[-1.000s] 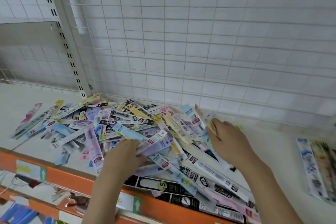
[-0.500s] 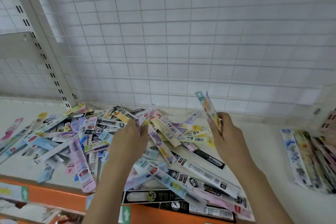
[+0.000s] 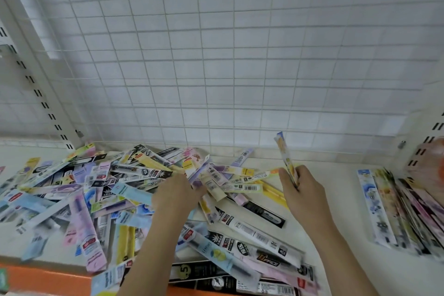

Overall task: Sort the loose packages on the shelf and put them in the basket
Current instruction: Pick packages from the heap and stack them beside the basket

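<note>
White shelf [image 3: 336, 175] under me: right hand [image 3: 304, 196] pinches one yellow package [image 3: 287, 163] upright, left hand [image 3: 176, 193] (grip unclear) rests on the pile [image 3: 101, 190], so I'd lift matching ones singly.

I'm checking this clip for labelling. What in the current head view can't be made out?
- Basket: none shows in the head view.
- Left hand: its fingertips are buried in the pile, so whether it grips a package is unclear.
- Held package in the right hand: print blurred.
- Sorted stack at right: smeared by motion and cut by the frame edge.
- Orange object: cropped at the right edge, unidentifiable.
</note>
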`<state>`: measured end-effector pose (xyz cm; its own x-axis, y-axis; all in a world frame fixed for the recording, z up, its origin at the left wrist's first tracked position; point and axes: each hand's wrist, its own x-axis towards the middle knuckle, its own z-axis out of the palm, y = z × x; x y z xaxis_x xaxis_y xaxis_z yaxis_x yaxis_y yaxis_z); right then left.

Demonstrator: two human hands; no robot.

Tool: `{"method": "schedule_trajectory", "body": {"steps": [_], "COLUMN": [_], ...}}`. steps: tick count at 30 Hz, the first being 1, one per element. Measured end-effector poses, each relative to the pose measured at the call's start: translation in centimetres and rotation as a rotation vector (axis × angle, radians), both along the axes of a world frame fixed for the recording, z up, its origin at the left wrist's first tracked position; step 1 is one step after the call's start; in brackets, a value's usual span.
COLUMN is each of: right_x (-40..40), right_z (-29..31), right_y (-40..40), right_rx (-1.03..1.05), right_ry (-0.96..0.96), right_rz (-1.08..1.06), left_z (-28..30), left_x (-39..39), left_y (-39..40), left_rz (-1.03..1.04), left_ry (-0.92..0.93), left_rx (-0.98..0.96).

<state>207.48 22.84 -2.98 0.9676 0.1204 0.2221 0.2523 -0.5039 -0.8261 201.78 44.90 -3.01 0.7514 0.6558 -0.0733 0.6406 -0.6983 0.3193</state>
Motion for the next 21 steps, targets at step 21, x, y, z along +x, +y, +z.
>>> {"method": "schedule_trajectory", "body": {"steps": [21], "right_x": [0.7], "right_z": [-1.2], "right_y": [0.2], "right_rx": [-0.351], "right_ry": [-0.043], "right_rz": [-0.094], "left_z": [2.7], "left_x": [3.8], "left_y": [0.6], "left_rz": [-0.019], "left_ry": [-0.255], "left_rx": [-0.267]}}
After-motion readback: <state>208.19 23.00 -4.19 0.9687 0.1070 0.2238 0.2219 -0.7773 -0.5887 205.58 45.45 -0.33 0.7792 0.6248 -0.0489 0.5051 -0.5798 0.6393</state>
